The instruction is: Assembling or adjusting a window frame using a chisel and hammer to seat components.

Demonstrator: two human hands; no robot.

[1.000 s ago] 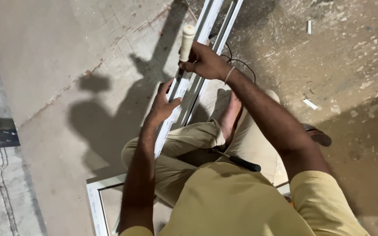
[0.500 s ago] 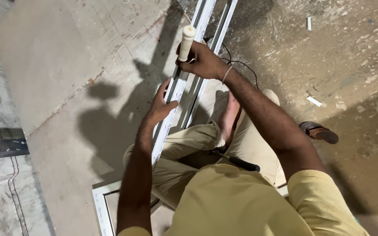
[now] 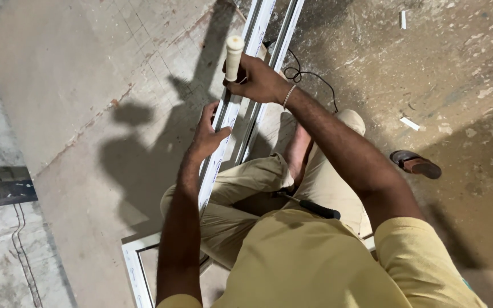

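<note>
— Far left?
— Bare concrete floor (image 3: 58, 85), grey and scuffed, crossed by a dark shadow of arm and head.

— Next over?
— White frame (image 3: 134, 268), corner showing at the bottom edge, lying flat on the floor. Long white profile (image 3: 223, 131) running up from there toward the top of the view.

— Left hand (image 3: 207, 134)?
— Spread open, palm and fingers pressed flat against the profile's left edge, thumb laid across the top face. Gripping nothing.

— Right hand (image 3: 258, 80)?
— Clenched around a tool with a pale cylindrical handle (image 3: 234, 57), handle end sticking up and out of the fist. Working end hidden behind the fist, possibly down on the profile; cannot tell for sure. Thin bracelet at the wrist.

— Beyond that?
— Black cord (image 3: 309, 77) looping on the floor just past the second rail. Lower down, a black-handled tool (image 3: 315, 208) lying across the lap, on khaki trousers.

— Far right?
— Brown sandal (image 3: 416, 164) alone on the dusty floor, well apart from the hands. Small white offcut (image 3: 411, 123) above it.
</note>
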